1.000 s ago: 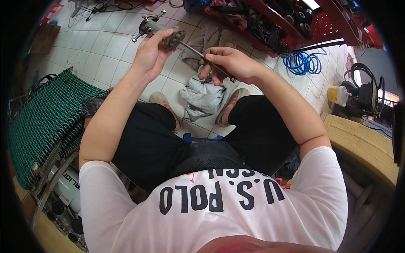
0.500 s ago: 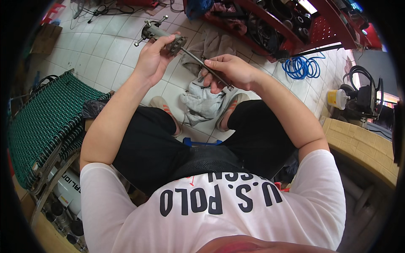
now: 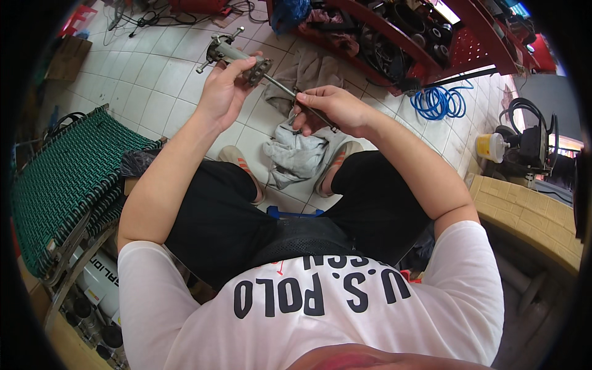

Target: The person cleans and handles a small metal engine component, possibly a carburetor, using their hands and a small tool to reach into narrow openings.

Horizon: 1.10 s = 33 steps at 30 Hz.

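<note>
A grey metal cylinder (image 3: 226, 52) with a flange at each end is held up in front of me. Long bolts stick out of its far end. My left hand (image 3: 226, 92) is closed round its body, thumb along the top by the nearer flange (image 3: 258, 71). From that flange a thin metal rod (image 3: 279, 84) slants down to the right. My right hand (image 3: 333, 106) pinches the rod between thumb and fingers, the other fingers curled beneath. The rod's lower end (image 3: 333, 128) shows past that hand. Grey cloths (image 3: 296, 154) lie on the floor below, between my feet.
At left stands a green woven folding seat (image 3: 74, 179). A red metal rack (image 3: 425, 43) with parts is at the far right, near coiled blue hose (image 3: 436, 102). A white-and-yellow tub (image 3: 490, 148) and a tan padded surface (image 3: 527, 213) are at right.
My right hand and the rod have moved slightly left, so less rod shows between the flange and that hand. My left hand keeps its hold on the cylinder.
</note>
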Available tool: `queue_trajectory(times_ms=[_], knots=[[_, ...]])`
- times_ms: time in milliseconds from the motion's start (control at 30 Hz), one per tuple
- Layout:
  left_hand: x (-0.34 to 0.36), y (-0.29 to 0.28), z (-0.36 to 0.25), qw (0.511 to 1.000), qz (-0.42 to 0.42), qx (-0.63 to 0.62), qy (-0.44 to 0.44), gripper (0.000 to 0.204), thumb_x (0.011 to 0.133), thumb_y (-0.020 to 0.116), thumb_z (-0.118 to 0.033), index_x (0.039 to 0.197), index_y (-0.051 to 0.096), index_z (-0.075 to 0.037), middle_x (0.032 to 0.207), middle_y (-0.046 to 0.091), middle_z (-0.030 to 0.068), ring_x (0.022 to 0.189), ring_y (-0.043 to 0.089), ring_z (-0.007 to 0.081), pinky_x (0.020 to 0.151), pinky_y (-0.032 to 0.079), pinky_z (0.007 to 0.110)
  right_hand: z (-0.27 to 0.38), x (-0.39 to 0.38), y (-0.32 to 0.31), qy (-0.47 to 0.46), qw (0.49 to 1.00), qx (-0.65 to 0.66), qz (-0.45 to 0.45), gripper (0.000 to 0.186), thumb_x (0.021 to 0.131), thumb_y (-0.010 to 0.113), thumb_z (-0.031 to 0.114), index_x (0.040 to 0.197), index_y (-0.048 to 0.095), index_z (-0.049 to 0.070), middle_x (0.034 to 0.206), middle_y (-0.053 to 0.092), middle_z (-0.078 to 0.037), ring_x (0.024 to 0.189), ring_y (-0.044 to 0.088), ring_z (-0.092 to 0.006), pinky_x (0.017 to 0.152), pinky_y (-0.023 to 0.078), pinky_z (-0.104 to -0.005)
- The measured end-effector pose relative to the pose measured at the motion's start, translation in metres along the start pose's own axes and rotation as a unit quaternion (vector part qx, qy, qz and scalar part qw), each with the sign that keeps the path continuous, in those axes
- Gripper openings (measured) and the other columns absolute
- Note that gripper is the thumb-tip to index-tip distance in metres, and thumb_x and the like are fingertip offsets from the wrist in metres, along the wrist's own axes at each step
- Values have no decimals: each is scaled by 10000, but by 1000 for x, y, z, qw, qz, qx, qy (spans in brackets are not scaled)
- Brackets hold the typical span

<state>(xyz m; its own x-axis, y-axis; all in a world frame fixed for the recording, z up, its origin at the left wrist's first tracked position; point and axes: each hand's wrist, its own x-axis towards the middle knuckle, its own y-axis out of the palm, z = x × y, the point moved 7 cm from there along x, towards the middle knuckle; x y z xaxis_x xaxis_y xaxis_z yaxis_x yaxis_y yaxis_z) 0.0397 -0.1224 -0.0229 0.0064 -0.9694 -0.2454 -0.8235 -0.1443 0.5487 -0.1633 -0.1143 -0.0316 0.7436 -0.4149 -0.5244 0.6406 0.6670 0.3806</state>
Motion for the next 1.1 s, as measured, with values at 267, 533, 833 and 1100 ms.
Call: queue_trajectory(times_ms=[267, 533, 833, 1100], knots=[[-1, -6, 2, 999, -34, 15, 7, 301, 961, 662, -117, 1220, 515, -71, 1242, 627, 110, 1167, 618, 204, 1058, 489, 390, 16, -5, -10, -78, 949, -249, -176, 310, 1025, 620, 300, 1017, 628, -11, 821, 726, -82, 631, 681, -142, 585, 542, -266], [-1, -6, -3, 999, -42, -22, 23, 319, 954, 666, -99, 1215, 488, -62, 1244, 620, 124, 1176, 612, 217, 1056, 494, 398, 9, 2, -8, -55, 995, -65, -57, 331, 1029, 617, 320, 1053, 642, -9, 800, 724, -90, 661, 677, -146, 634, 537, -279], [2, -25, -25, 990, -116, -50, 69, 276, 951, 662, -112, 1176, 587, 29, 1223, 637, 137, 1157, 612, 217, 1059, 500, 395, 49, -19, -13, -338, 735, -512, -289, 293, 879, 769, 242, 1072, 663, 48, 768, 686, -127, 707, 680, -289, 658, 542, -374], [3, -31, -26, 991, -99, -75, 51, 219, 918, 707, -98, 1106, 622, -21, 1084, 666, 94, 1023, 644, 196, 955, 544, 377, 25, 3, -21, -146, 976, -128, -97, 289, 1038, 611, 297, 1017, 655, 12, 735, 665, -33, 592, 603, -115, 584, 495, -274]])
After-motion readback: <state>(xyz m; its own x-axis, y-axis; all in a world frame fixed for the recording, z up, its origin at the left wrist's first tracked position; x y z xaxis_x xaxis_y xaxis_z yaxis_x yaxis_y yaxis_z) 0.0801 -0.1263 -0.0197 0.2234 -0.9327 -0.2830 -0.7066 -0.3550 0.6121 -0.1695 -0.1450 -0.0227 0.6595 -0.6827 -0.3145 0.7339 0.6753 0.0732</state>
